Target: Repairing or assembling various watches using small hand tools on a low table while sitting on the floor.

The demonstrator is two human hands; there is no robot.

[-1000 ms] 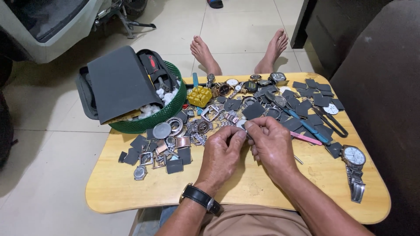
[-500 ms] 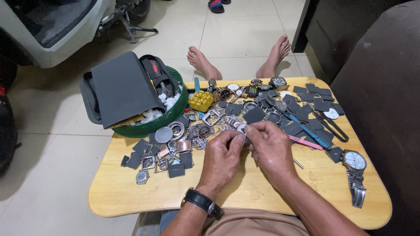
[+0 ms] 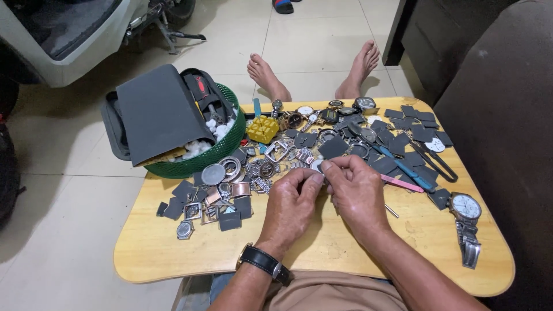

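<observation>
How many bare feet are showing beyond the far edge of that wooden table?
2. One bare foot rests on the tiled floor past the light wooden table, toward its middle; the other bare foot lies further right. A sandal at the top edge may hide another.

packages: none | labels, signs, screens: none visible, view small

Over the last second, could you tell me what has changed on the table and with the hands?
Very little. The left hand and right hand stay together over the table, fingertips pinched on a small pale part too small to identify; nothing was picked up or let go. Only the camera view shifted slightly. The green basket, the yellow block, the scattered watch pieces and the wristwatch at the right edge lie as before.
</observation>
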